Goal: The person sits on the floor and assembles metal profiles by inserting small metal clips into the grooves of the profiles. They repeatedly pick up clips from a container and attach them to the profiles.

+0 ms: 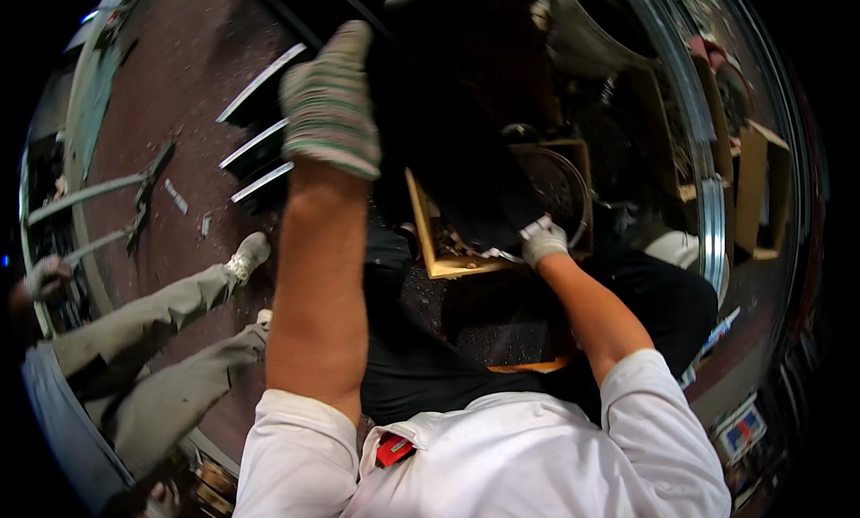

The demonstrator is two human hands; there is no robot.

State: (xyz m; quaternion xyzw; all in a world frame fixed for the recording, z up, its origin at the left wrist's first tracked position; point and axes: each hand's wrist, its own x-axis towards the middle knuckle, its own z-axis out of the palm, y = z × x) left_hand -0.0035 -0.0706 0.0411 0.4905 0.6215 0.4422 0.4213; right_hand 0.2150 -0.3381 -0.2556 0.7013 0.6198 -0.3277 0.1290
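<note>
I see my gloved left hand (pixel 330 101) gripping the top of a big black sheet (pixel 448 133), my right hand (pixel 544 243) pinching its lower edge, steadying it over a wooden frame (pixel 428 240).

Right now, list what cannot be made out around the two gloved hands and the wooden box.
- Head view: the left hand grips a dark panel; its fingertips are hidden behind the panel's edge.
- The right hand pinches something pale; too small to identify.
- The wooden box: contents mostly hidden by the dark panel and in shadow.
- The second person's trousers at left: the upper body is cut off by the rim.
</note>
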